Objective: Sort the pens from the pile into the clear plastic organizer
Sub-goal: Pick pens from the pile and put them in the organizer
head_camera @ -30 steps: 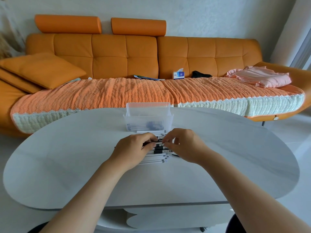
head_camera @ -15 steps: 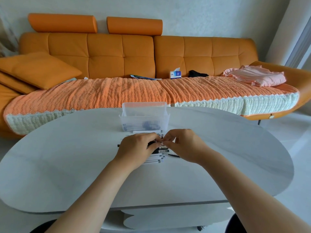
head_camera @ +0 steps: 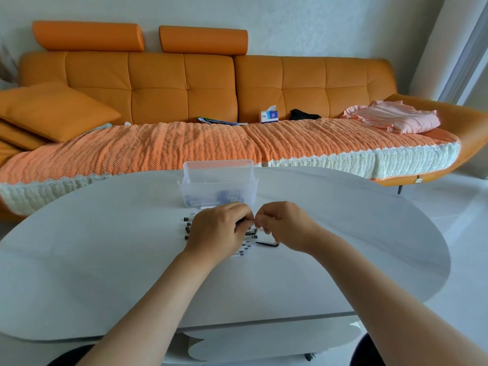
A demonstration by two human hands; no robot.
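Left hand [head_camera: 216, 231] met right hand [head_camera: 285, 228], pen [head_camera: 239, 221] pinched between, above pile [head_camera: 244, 248]

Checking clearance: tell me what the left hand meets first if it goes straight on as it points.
Likely the near wall of the clear organizer, right beyond the left hand; depth unclear.

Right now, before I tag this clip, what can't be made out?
Head view only.
pen pile: mostly under the left hand; count unreadable.
Whether the right hand and the left pinch anything: curled fingers cover the gap.
clear organizer contents: blurred through ribbed walls.
tissue box print: too small.
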